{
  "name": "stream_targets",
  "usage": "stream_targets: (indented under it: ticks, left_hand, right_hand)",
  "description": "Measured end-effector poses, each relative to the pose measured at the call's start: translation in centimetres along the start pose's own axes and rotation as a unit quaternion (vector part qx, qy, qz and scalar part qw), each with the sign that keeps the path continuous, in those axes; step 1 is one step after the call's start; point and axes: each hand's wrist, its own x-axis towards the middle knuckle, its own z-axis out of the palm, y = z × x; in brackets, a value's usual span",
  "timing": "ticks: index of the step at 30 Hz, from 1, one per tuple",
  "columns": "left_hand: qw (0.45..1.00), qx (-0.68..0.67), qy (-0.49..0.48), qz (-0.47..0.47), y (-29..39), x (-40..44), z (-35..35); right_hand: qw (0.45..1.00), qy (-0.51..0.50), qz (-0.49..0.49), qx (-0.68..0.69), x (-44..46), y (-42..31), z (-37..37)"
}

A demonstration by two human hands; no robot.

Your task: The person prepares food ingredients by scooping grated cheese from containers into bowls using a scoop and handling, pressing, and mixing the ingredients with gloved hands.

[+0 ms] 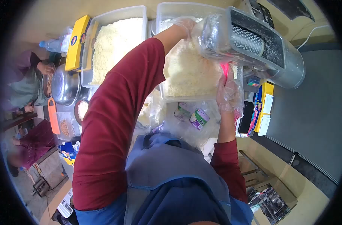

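Head view: I have the right hand's (230, 93) grip wrapped round a pink implement (225, 69) at the right side of the clear bin (193, 100), long axis roughly fore-aft, far end pointing under the grater (248, 40). Left hand (185, 25) is by the grater's plastic-wrapped end, partly hidden, can't tell its grip. Grater overhangs the bin's far right, blocking my view of the grated food (189, 71) there; second bin (145, 28) and yellow box (78, 43) sit left.

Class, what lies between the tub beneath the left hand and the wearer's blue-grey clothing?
In the head view, clear plastic and printed packs lie between the tub and the clothing.
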Motion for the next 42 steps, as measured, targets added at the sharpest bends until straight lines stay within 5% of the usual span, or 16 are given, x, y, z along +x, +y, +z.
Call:
stream_targets:
  ticks: [4,10,12,22,24,25,28,32,38,42]
  left_hand:
    - [0.986,-0.148,0.003,-0.075,0.7,-1.7,-1.4]
    - [0.961,0.27,0.048,0.039,-1.5,-3.2,-5.8]
    - [0.997,0.03,0.048,-0.06,-2.6,-4.6,-7.1]
    - [0.985,-0.004,0.133,-0.107,0.0,-11.3,-9.1]
    - [0.934,-0.223,0.243,-0.139,0.9,-12.7,-9.5]
    - [0.933,-0.222,0.243,-0.142,1.0,-13.7,-9.7]
    - [0.905,-0.346,0.219,-0.118,1.8,-17.5,-9.9]
    - [0.912,-0.347,0.204,-0.076,4.4,-22.6,-10.9]
    - [0.897,-0.366,0.241,-0.062,8.2,-30.3,-10.0]
    - [0.879,-0.403,0.204,-0.153,9.1,-35.4,-7.4]
  right_hand:
    - [0.995,0.027,-0.029,-0.089,0.1,0.3,0.1]
    - [1.0,0.012,-0.006,-0.007,-0.1,0.4,0.4]
    - [1.0,-0.005,0.004,-0.022,0.0,0.1,-0.1]
    - [0.995,0.049,-0.084,0.011,0.0,0.9,0.4]
    - [0.99,0.057,-0.127,0.007,-0.3,1.0,0.2]
    - [0.99,0.055,-0.13,0.009,-0.6,0.9,-0.4]
    - [0.958,0.009,-0.128,-0.258,-2.4,0.7,-1.8]
    - [0.942,-0.041,-0.137,-0.305,-2.4,-1.5,-3.7]
    - [0.922,0.191,-0.287,-0.177,-6.0,-4.8,-7.1]
    - [0.924,-0.115,-0.359,-0.062,-9.6,-8.9,-4.3]
